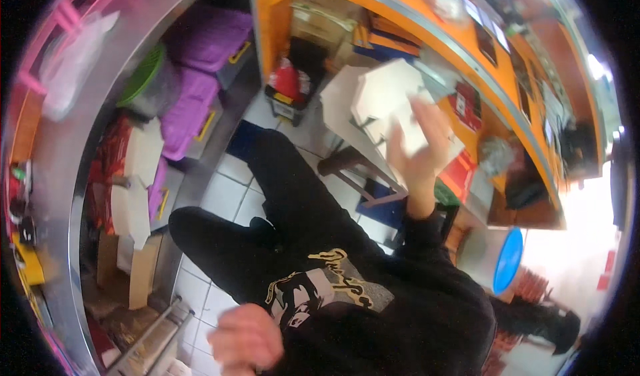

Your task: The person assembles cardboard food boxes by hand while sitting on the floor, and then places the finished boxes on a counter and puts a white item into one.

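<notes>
My left hand [245, 339] is low in the view, in front of my black shirt with its printed picture. Its fingers look curled into a fist, though motion blurs it, and whatever may be inside is hidden. Out to the right, my right hand [427, 136] is raised with fingers spread and thumb apart, and nothing shows between them. Behind it stands a white, many-sided flat top [383, 89], like a stool or a stack of white boards. A grey folding leg frame [373, 173] shows below that top; whether my right hand touches it, I cannot tell.
Purple-lidded bins [190, 113] and a green-rimmed basket [143, 76] sit under the metal-edged table [63, 176] on the left. An open carton [133, 203] stands below them. Orange shelving [480, 56] runs along the right, near a blue-rimmed bucket [509, 259]. White tiles [227, 193] cover the floor.
</notes>
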